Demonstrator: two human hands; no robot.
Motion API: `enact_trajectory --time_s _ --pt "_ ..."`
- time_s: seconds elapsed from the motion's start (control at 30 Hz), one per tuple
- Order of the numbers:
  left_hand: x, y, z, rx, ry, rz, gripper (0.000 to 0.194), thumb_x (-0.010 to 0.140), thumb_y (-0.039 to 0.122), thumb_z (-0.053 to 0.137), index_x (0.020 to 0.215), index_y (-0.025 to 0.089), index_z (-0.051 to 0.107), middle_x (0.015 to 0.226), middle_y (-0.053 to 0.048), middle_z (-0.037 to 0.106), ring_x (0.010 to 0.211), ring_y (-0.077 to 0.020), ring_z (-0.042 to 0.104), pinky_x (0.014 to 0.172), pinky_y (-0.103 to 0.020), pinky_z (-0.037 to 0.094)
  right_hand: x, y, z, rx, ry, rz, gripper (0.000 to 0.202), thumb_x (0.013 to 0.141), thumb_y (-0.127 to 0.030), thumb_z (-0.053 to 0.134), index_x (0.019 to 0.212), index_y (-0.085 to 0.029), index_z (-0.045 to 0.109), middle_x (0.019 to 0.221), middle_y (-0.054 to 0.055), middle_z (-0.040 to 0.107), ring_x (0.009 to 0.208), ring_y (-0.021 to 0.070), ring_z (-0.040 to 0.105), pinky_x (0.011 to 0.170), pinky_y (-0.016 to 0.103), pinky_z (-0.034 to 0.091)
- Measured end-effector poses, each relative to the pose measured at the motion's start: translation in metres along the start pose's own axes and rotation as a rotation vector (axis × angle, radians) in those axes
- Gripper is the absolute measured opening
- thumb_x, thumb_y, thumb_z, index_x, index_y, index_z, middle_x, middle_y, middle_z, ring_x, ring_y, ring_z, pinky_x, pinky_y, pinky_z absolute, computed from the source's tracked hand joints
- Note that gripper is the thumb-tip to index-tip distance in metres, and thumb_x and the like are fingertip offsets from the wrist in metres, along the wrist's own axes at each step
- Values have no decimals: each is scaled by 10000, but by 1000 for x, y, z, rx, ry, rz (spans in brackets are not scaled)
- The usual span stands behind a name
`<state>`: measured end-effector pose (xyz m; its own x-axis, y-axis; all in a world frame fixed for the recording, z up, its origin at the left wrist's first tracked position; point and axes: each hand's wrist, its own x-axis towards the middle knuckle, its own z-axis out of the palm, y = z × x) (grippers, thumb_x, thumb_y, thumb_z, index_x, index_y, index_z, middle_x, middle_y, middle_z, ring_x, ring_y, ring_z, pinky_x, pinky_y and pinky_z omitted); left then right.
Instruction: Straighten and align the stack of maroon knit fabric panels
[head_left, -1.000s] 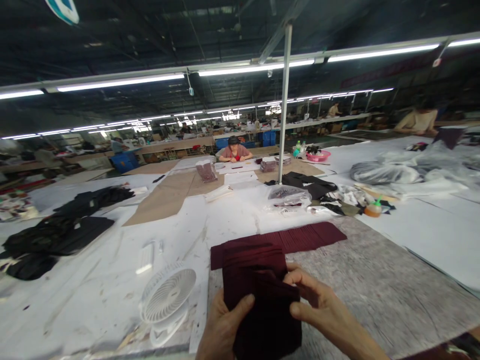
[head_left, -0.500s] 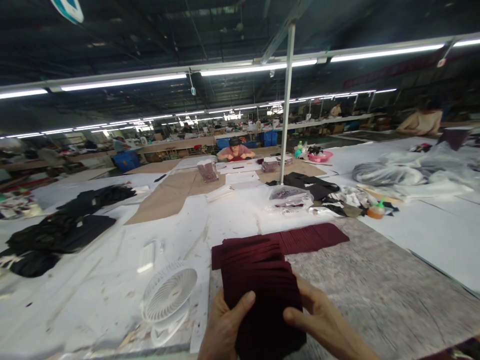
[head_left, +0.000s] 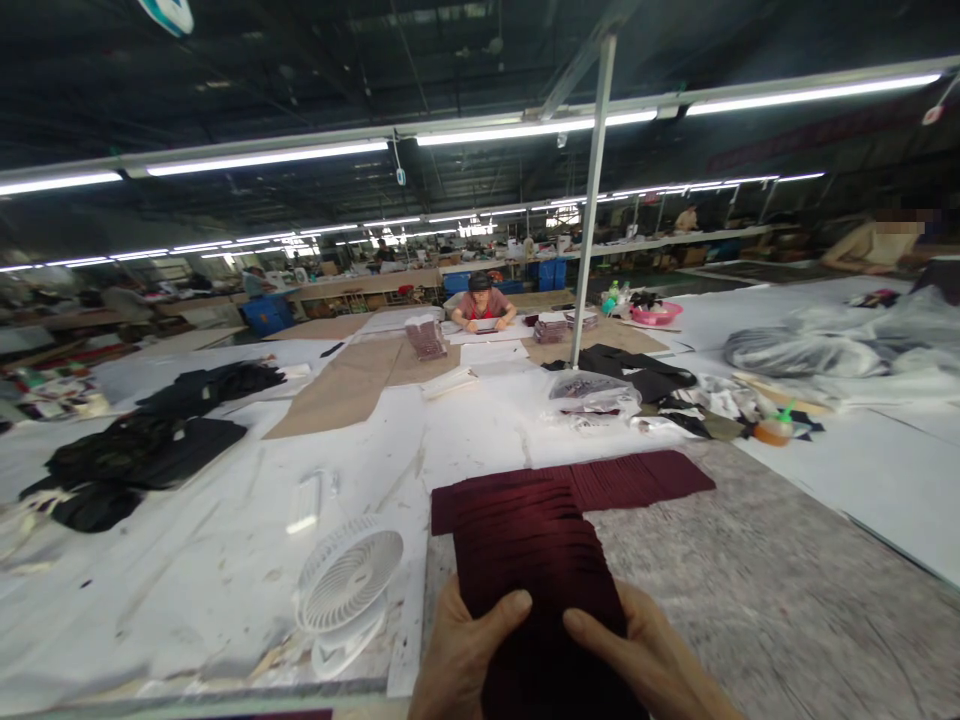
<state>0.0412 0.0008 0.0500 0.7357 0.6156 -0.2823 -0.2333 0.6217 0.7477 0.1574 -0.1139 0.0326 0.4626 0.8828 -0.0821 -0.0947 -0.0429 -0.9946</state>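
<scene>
A thick stack of dark maroon fabric pieces (head_left: 536,560), its layers fanned out, is held between my two hands at the table's near edge. My left hand (head_left: 469,645) grips its left side, thumb lying on top. From the right, my right hand (head_left: 652,640) closes on the other side, its thumb also pressing the top face. The fingers beneath are mostly hidden by the cloth. Just beyond, a row of overlapping maroon fabric pieces (head_left: 645,480) lies flat on the grey marbled surface (head_left: 750,570), and the held stack overlaps its left part.
A white desk fan (head_left: 352,580) stands left of my hands. Dark garments (head_left: 150,440) lie at far left. A metal pole (head_left: 592,200) rises beyond, near black scraps (head_left: 637,370) and an orange bottle (head_left: 774,428). A co-worker (head_left: 484,305) sits across the table.
My right thumb has moved inward across the stack, closer to my left thumb. The camera view has shifted slightly. Both hands keep hold of the stack.
</scene>
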Motion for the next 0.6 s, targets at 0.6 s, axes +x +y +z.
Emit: enact_trajectory --time_s 0.6 --pt "1 -1 -2 2 12 14 407 543 238 831 910 129 693 819 -104 762 752 -273 708 703 -367 556 3 3 -5 -8 -53 25 294 796 -467 644 833 -176 656 779 28 643 715 188 580 635 285 481"
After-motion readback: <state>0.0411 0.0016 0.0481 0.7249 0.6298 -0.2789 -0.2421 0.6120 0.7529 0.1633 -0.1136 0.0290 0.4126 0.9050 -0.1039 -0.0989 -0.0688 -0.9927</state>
